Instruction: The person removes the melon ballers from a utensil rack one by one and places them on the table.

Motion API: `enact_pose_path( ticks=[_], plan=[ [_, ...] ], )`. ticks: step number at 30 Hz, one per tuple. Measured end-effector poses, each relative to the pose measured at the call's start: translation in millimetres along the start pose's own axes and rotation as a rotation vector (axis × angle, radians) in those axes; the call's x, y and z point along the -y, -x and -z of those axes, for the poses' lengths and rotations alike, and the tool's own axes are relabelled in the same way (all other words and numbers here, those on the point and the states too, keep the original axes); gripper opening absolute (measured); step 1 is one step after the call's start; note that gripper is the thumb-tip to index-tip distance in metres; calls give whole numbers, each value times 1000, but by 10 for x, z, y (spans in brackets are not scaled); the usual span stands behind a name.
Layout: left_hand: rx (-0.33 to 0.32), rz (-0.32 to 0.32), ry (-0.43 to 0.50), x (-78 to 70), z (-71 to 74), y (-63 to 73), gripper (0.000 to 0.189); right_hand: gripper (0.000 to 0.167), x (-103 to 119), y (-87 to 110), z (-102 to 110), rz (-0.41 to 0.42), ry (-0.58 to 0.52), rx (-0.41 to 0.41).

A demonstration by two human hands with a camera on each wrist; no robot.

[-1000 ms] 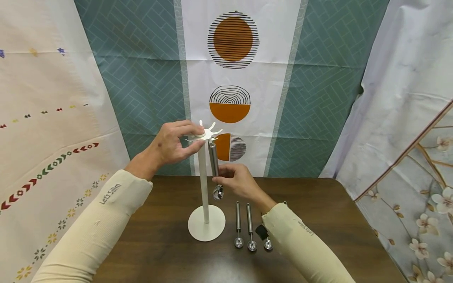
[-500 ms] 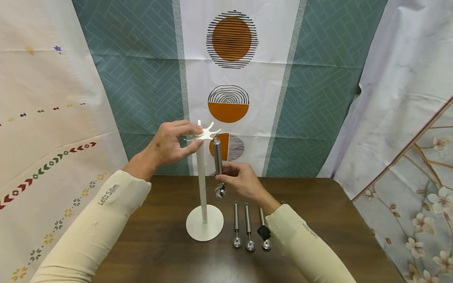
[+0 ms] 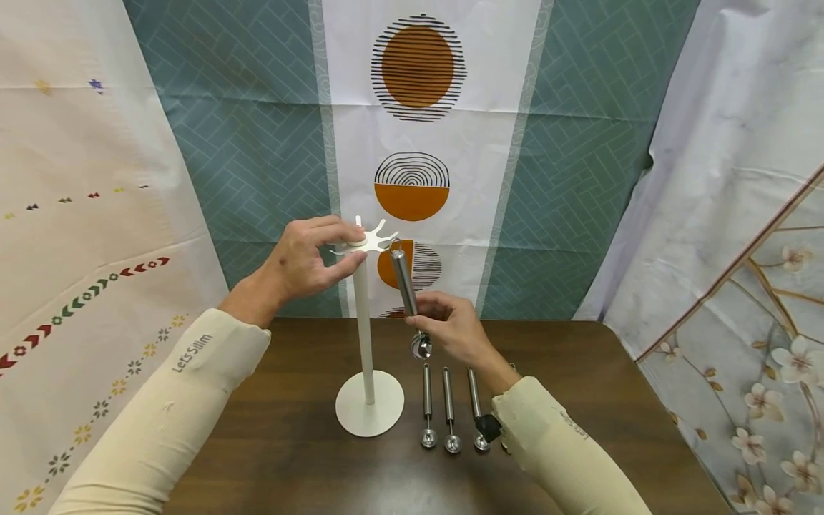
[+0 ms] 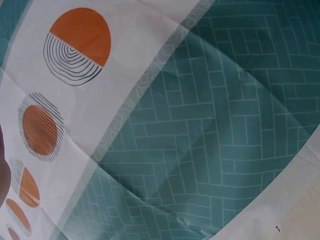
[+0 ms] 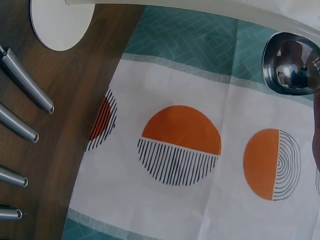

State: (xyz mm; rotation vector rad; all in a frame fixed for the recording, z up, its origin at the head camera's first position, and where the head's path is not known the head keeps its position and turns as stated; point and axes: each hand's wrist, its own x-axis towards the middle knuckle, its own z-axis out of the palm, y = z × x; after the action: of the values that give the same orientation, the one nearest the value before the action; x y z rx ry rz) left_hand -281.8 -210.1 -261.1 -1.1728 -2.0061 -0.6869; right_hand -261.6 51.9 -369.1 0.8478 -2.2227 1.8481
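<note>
My left hand (image 3: 315, 250) pinches the top of a white stand (image 3: 363, 322), thumb below and fingers over the centre of its hooked crown (image 3: 373, 242). In my right hand (image 3: 450, 325) is a metal scoop (image 3: 405, 282), gripped low on its handle, bowl down and tilted. The scoop's ring meets a right-hand hook tip; I cannot tell whether it is around the hook. In the right wrist view the shiny bowl (image 5: 290, 65) shows at the right edge. Several similar scoops (image 3: 448, 408) lie in a row on the table, partly hidden by my right forearm.
The stand's round base (image 3: 347, 411) rests on the dark wooden table (image 3: 290, 458). Behind the table hangs a patterned cloth (image 3: 579, 179). Other cloths close off the left and right sides. Scoop handles (image 5: 30, 82) show at left in the right wrist view.
My right hand has moved slightly right, away from the stand's pole. The scoop now slants more, its bowl shifted right. My left hand stays on the stand's top.
</note>
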Motion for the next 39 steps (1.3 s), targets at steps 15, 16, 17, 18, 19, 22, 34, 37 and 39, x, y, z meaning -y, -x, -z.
enact_pose_path(
  ticks=[15, 16, 17, 18, 19, 22, 34, 37, 39],
  plan=[
    [-24, -26, 24, 36, -8, 0, 25, 32, -195, 171, 231, -106, 77, -76],
    [-23, -26, 25, 36, -9, -1, 25, 32, -222, 190, 254, -114, 89, -83],
    [-23, -24, 25, 37, -11, -2, 25, 32, -247, 208, 275, -124, 101, -89],
    [-22, -21, 24, 35, -11, -2, 25, 32, -272, 225, 297, -134, 110, -94],
    [-22, -18, 25, 34, -11, -2, 25, 32, -298, 242, 315, -141, 116, -98],
    [-21, -7, 24, 30, -14, 2, 25, 32, -369, 308, 377, -171, 130, -109],
    [-30, -15, 38, 45, -21, -13, 25, 35, -601, 637, 675, -234, 160, -154],
    [-30, -12, 41, 48, -18, -12, 24, 35, -654, 702, 756, -238, 169, -169],
    [-28, -8, 43, 49, -19, -10, 24, 36, -677, 747, 805, -248, 178, -175]
  ],
)
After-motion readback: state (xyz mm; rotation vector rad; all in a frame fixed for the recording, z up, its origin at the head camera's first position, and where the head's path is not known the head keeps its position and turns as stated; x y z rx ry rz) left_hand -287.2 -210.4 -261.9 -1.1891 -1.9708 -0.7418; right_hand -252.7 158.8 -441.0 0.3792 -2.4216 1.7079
